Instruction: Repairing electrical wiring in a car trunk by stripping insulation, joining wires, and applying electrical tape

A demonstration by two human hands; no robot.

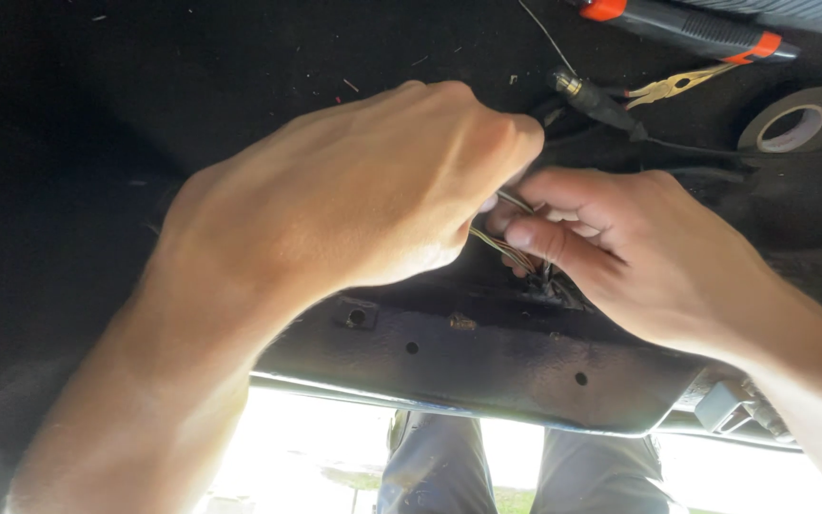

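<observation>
My left hand (354,200) is curled into a fist over a bundle of thin coloured wires (501,246), pinching them at its fingertips. My right hand (639,252) meets it from the right, thumb and forefinger closed on the same wires where they come out of a dark metal panel (487,362). The wire ends are mostly hidden between the fingers.
A black carpeted surface (192,76) lies behind the hands. On it are a black cable with a plug (592,95), a brass alligator clip (673,88), a roll of black tape (796,119) and an orange-and-black tool (687,27). Grey trouser legs (516,471) show below the panel.
</observation>
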